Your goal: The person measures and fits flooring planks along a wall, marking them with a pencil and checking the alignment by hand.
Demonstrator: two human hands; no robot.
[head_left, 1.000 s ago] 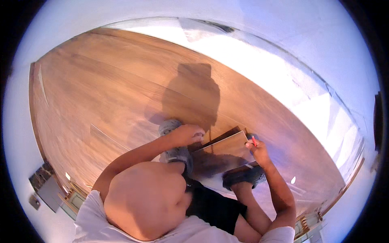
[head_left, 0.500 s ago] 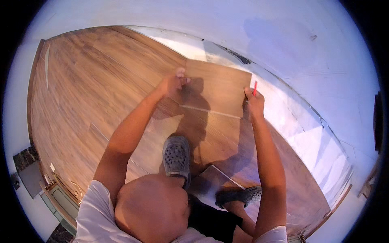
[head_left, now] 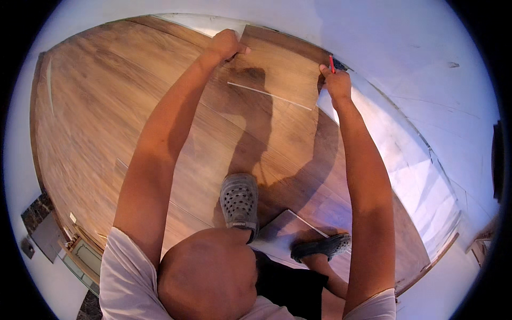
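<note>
My left hand (head_left: 226, 45) grasps the left edge of a short, rectangular, brown wood-grain plank (head_left: 280, 69), its thumb laid over the top face and its other fingers bent. My right hand (head_left: 337, 84) pinches the plank's right edge, thumb on top; how its hidden fingers meet the underside I cannot tell. A slim red pencil-like stick (head_left: 332, 64) also juts up from that right hand.

The plank is at the far side of the brown wood-grain floor (head_left: 133, 96), in front of the smooth white wall (head_left: 394, 53), with 1 thin white edge facing me. Whether it lies flat or is slightly raised I cannot tell. To its right runs a bare, whitish strip (head_left: 384, 133) along the wall.

I wear 2 grey perforated clogs: the left clog (head_left: 239, 200) points forward, the right clog (head_left: 322, 245) sits beside another brown board with a pale edge (head_left: 282, 226).
</note>
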